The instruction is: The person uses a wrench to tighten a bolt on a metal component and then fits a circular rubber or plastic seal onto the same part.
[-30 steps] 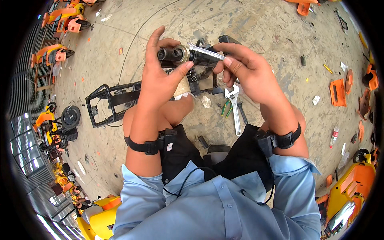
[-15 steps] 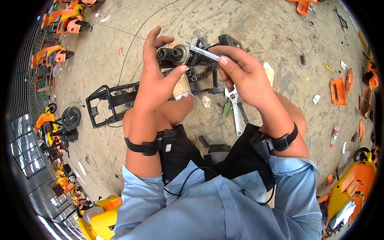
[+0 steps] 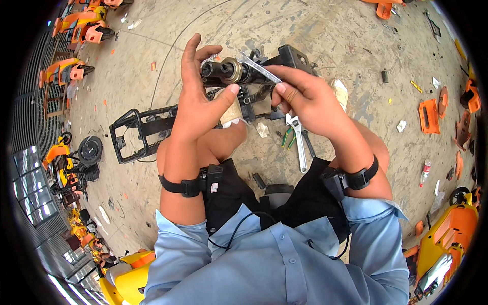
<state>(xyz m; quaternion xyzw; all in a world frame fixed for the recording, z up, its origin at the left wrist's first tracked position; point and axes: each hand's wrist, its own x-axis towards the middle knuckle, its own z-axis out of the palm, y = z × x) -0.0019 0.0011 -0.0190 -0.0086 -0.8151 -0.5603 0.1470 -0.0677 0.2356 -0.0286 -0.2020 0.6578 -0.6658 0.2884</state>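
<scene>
My right hand [image 3: 312, 99] grips a silver open-ended wrench [image 3: 262, 70] between thumb and fingers. The wrench's jaw points up and left, close beside a large brass-coloured nut [image 3: 234, 70] on a black steering tube of a scooter frame [image 3: 152, 125]; whether they touch, I cannot tell. Around the tube's end my left hand [image 3: 195, 104] is spread, its fingers stretched up and its thumb tip just below the nut. On the floor between my legs lie an adjustable wrench [image 3: 300, 145], green-handled pliers [image 3: 288, 137] and a dark slim tool [image 3: 308, 144].
Orange scooter panels [image 3: 430, 116] and small litter are scattered on the concrete at the right. Parked scooters line the left side, one [image 3: 63, 157] near a loose wheel [image 3: 90, 150]. A yellow scooter body [image 3: 447, 234] stands at the lower right.
The wrench has turned a little and its jaw shows more plainly beside the nut. My right hand has shifted slightly downward; my left hand stays nearly still.
</scene>
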